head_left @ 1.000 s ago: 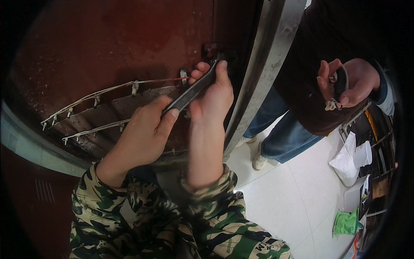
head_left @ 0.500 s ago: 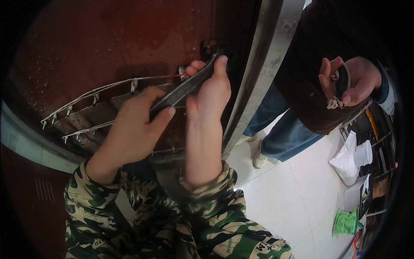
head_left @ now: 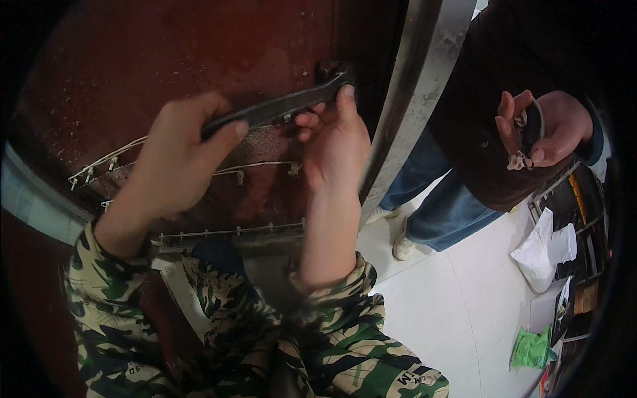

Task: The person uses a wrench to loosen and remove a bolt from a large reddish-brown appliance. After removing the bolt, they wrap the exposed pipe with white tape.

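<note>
A long dark wrench (head_left: 282, 106) slants across a reddish-brown panel (head_left: 199, 53). My left hand (head_left: 174, 156) is closed round the wrench's lower left end, thumb along its near side. At the other end my right hand (head_left: 337, 144) grips near the head, thumb pressed on it and fingers curled below and behind. The wrench head meets a small dark fitting (head_left: 330, 68) on the panel, beside a metal upright; how it sits there is partly hidden by the thumb.
Thin wires on small pegs (head_left: 239, 166) run across the panel. A metal upright (head_left: 421, 86) rises close to my right hand. Beyond it another person's hand (head_left: 554, 126) holds a dark curved object. A white bag (head_left: 534, 255) and green package (head_left: 531, 348) lie at far right.
The wrench has swung to a flatter angle, its handle end moving left and up with my left hand. My right hand has shifted slightly right and stays at the head.
</note>
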Available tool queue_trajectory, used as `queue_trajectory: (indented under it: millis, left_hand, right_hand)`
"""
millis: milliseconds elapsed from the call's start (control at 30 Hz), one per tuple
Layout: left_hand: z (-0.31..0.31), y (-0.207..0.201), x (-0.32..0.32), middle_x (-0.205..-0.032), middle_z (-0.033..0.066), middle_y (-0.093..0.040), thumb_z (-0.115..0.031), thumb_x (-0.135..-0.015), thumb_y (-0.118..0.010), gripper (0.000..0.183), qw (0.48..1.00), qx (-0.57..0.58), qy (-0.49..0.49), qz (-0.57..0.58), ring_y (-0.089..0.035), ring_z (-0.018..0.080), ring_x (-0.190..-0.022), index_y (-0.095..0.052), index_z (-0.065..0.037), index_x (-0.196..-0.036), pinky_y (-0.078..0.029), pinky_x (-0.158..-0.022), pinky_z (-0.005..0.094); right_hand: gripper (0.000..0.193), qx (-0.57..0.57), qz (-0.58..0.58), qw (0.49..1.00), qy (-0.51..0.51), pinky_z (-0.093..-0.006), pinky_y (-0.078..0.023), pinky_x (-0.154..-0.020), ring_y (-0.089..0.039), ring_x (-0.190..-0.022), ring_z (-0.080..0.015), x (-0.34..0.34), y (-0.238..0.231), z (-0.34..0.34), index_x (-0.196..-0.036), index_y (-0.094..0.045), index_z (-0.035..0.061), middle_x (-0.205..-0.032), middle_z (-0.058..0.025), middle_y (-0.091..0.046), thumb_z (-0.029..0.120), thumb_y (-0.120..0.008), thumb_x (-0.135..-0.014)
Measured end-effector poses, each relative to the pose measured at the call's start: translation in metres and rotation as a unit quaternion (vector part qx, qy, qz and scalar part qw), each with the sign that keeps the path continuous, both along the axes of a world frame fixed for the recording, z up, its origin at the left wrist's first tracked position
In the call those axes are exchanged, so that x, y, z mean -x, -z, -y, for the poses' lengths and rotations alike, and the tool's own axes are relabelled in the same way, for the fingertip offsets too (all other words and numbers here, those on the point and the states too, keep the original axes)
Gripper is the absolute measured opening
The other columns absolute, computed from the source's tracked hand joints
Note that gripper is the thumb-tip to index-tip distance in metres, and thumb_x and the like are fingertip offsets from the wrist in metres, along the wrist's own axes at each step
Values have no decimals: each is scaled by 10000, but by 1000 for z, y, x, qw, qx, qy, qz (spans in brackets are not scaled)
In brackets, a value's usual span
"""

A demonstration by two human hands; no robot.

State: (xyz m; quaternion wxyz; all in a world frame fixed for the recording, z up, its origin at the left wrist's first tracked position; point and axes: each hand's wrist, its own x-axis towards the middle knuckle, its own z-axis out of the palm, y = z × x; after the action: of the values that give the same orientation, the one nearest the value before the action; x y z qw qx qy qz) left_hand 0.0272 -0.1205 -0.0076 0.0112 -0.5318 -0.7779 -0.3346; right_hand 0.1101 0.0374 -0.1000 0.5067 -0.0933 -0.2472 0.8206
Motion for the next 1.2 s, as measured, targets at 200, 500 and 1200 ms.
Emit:
queue_trajectory:
  millis: [200, 500, 1200]
  left_hand:
    - [10, 28, -3, -698, 94, -569, -133, -953, -638, 193, 997, -32, 31, 56, -507, 128, -655, -618, 56, -918, -425, -605, 322]
    - [6, 15, -8, -658, 87, -553, -138, -977, -607, 204, 997, -10, 33, 69, -492, 120, -630, -619, 56, -914, -409, -577, 325]
    - [8, -2, -16, -679, 121, -566, -112, -979, -574, 187, 999, -2, 51, 11, -525, 184, -600, -628, 59, -1031, -408, -572, 352]
  right_hand:
    - [340, 9, -42, 999, 26, -257, -404, -479, -577, -536, -144, 11, 2, 0, -903, -534, 47, -716, -65, -624, 353, -610, -1031]
    - [342, 21, -49, 998, 18, -263, -397, -481, -564, -525, -144, 9, -1, -5, -872, -526, 67, -697, -59, -617, 356, -634, -1018]
    - [251, 75, -104, 991, -23, -254, -365, -476, -498, -507, -117, 13, -7, -11, -874, -560, 106, -678, -18, -584, 295, -669, -998]
